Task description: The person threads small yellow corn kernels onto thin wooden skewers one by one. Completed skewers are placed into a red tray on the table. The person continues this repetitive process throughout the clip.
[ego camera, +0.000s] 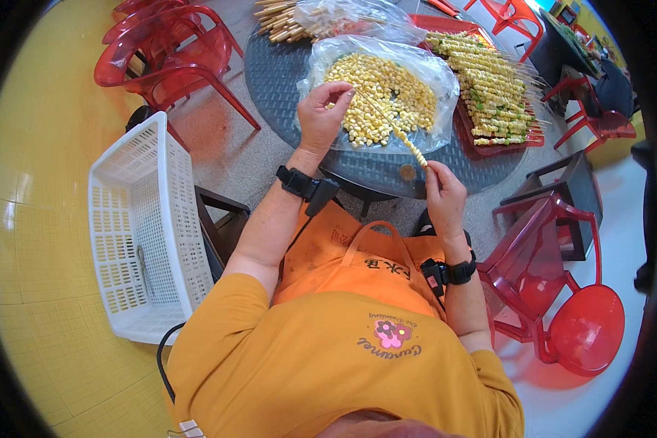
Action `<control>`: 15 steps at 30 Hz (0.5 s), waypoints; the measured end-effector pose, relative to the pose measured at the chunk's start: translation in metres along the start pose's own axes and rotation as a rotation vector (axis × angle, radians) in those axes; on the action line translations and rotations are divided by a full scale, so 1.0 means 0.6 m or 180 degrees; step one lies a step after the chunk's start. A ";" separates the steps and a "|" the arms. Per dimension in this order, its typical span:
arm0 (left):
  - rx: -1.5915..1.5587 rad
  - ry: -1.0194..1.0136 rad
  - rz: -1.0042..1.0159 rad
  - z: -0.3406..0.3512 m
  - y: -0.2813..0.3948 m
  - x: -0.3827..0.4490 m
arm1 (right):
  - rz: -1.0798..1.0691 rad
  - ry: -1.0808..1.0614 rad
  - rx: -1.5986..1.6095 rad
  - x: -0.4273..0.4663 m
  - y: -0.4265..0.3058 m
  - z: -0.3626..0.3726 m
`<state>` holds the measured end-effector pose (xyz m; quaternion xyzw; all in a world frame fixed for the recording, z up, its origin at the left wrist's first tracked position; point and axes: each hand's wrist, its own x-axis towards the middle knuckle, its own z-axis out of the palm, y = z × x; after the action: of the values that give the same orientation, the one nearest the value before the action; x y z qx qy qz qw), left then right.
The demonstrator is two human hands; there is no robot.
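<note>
A thin skewer [381, 113] slants across the front of me, with yellow corn kernels [410, 147] threaded along its lower right part. My left hand [323, 115] pinches the upper left end between thumb and fingertips. At the lower right end, my right hand [443, 197] grips the skewer close to the last kernels. Beneath the skewer, an open clear plastic bag [443, 101] lies spread on the round dark table [356, 169]. Loose corn kernels [361, 71] are heaped on the bag.
A red tray [462, 131] at right holds rows of loaded skewers [493, 82] with green bits. Wooden sticks [279, 24] and another plastic bag [356, 22] lie at the back. Around stand a white plastic basket [183, 219], red chairs [197, 60] and a dark stool [580, 191].
</note>
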<state>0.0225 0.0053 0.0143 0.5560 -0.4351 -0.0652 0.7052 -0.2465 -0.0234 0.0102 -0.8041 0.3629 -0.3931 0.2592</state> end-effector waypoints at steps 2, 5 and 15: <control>0.0027 -0.0052 0.0088 0.000 0.002 -0.002 | -0.0065 0.0030 0.0019 0.001 0.000 0.000; 0.0051 -0.0056 0.0164 0.001 0.006 -0.001 | -0.0081 0.0032 -0.0003 0.002 0.000 0.001; 0.0033 -0.0199 -0.0032 0.002 0.005 0.001 | -0.0140 0.0025 0.0048 0.005 0.001 0.003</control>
<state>0.0209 0.0052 0.0172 0.5595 -0.4545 -0.0838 0.6880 -0.2440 -0.0259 0.0098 -0.8084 0.3431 -0.4046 0.2551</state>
